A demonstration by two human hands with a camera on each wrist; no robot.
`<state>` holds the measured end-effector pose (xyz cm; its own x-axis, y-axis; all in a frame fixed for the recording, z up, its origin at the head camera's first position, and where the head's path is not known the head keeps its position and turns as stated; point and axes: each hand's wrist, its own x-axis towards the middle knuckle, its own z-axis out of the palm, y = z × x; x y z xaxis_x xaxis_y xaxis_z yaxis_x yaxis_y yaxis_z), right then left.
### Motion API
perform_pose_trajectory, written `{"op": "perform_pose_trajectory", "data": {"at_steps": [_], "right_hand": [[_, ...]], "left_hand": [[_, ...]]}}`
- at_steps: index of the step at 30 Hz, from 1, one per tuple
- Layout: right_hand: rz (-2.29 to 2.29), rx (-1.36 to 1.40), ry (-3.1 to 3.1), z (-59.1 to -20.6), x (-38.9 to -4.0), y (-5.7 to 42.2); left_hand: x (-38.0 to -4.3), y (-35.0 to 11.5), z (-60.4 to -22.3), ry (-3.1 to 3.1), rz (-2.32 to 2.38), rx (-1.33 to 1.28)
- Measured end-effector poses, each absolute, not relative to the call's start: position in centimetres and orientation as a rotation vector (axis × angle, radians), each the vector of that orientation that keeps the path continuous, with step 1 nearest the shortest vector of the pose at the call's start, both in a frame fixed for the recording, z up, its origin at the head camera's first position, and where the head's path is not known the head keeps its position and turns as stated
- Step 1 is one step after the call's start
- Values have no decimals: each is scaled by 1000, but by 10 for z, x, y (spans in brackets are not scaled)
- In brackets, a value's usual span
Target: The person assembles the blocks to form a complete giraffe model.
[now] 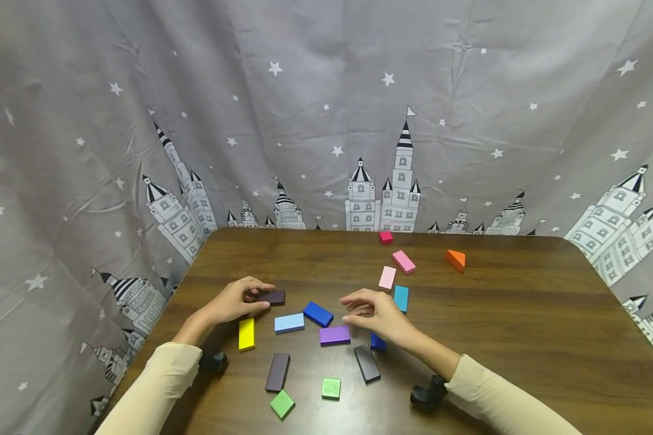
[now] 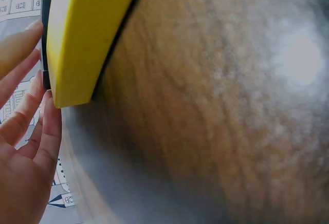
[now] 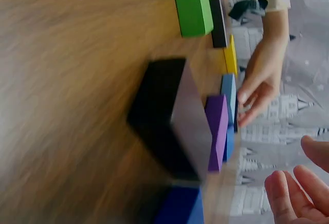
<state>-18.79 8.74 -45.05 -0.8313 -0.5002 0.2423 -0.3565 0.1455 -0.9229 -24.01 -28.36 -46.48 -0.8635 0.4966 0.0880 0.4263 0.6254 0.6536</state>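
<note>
My left hand (image 1: 238, 300) pinches a dark purple rectangular block (image 1: 272, 297) between thumb and fingers at the left of the table. In the left wrist view its fingertips touch the dark block's (image 2: 46, 41) edge, partly behind a yellow block (image 2: 85, 39). My right hand (image 1: 378, 314) hovers right of the middle, thumb and fingers apart, holding nothing. Nearest to it are a purple block (image 1: 334, 336), a light-blue-green block (image 1: 401, 298) and a dark blue block (image 1: 378, 342) partly hidden under the hand. A bright blue block (image 1: 318, 314) and a pale blue block (image 1: 289, 323) lie between the hands.
Closer in lie a black block (image 1: 367, 363), another dark purple block (image 1: 278, 372) and two green blocks (image 1: 331, 388). Toward the back are two pink blocks (image 1: 404, 262), a red block (image 1: 386, 237) and an orange triangular block (image 1: 456, 261). A grey castle-print curtain (image 1: 326, 121) hangs behind the table.
</note>
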Motion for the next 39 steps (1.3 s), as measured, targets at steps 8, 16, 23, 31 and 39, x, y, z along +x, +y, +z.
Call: {"op": "perform_pose_trajectory", "data": {"at_steps": [8, 16, 23, 31, 39], "right_hand": [[-1752, -797, 2276, -453, -190, 56], [-1732, -712, 2290, -459, -195, 31], [-1764, -646, 2262, -465, -199, 13], [-1751, -586, 2293, -469, -200, -1], [-1697, -608, 2396, -472, -201, -10]], "left_hand": [[-244, -285, -469, 2722, 1077, 775], [-248, -287, -470, 2699, 1098, 746], [-247, -285, -471, 2686, 1148, 695], [-248, -285, -474, 2679, 1182, 654], [-247, -285, -474, 2673, 1192, 648]]}}
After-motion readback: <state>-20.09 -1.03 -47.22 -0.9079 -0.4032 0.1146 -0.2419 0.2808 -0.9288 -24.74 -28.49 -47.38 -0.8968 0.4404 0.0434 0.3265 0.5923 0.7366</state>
